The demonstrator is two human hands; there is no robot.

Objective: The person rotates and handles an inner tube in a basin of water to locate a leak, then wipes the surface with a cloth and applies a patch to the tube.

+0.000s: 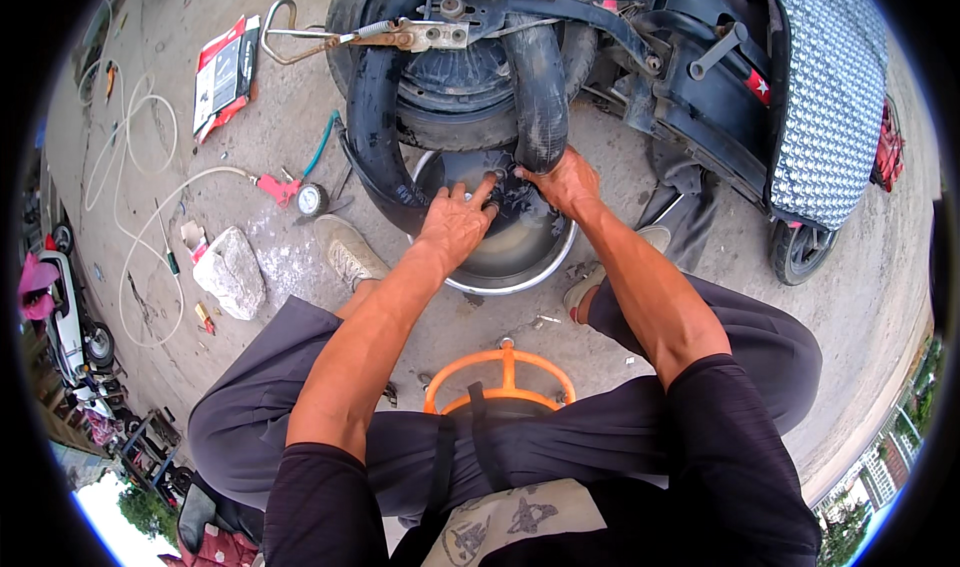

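Observation:
A black rubber inner tube (541,92) hangs in a loop from the scooter's rear wheel (455,117). Its lower part dips into dark water in a round metal basin (505,285) between my feet. My right hand (567,182) is closed around the tube's right side at the basin's rim, thumb toward the water. Over the basin, my left hand (459,221) has its fingers stretched toward the middle, at the wet tube. The underside of that hand and the submerged rubber are hard to make out.
Left on the ground lie a red tyre inflator (277,189) with a gauge and pale hose, a white stone (231,273) and a red-and-white package (225,77). An orange-framed stool (508,370) is beneath me. A silver quilted cover (830,87) hangs on the scooter, right.

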